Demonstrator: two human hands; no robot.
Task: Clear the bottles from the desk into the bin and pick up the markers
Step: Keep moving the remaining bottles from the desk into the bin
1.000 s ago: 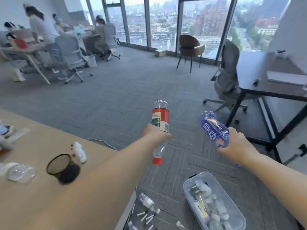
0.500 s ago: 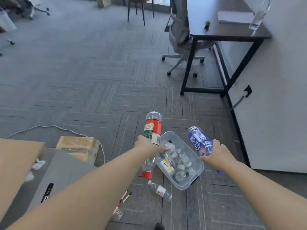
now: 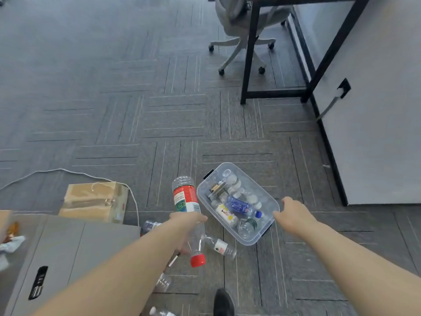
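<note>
My left hand grips a clear bottle with a red label, held upside down with its red cap pointing at the floor, just left of the bin. The clear plastic bin sits on the carpet and holds several bottles. A blue-labelled bottle lies inside it on top of the others. My right hand hovers over the bin's right rim, fingers apart and holding nothing. Markers lie on the floor under my left forearm, partly hidden.
More bottles lie on the carpet: one with a white label, one by the grey cabinet, one nearer me. A cardboard box, a white cable, a black desk frame, an office chair and my shoe are around.
My right hand has let go of the blue-labelled bottle, which now lies in the bin. The view tilted further down toward the floor. My left hand still holds the red-labelled bottle.
</note>
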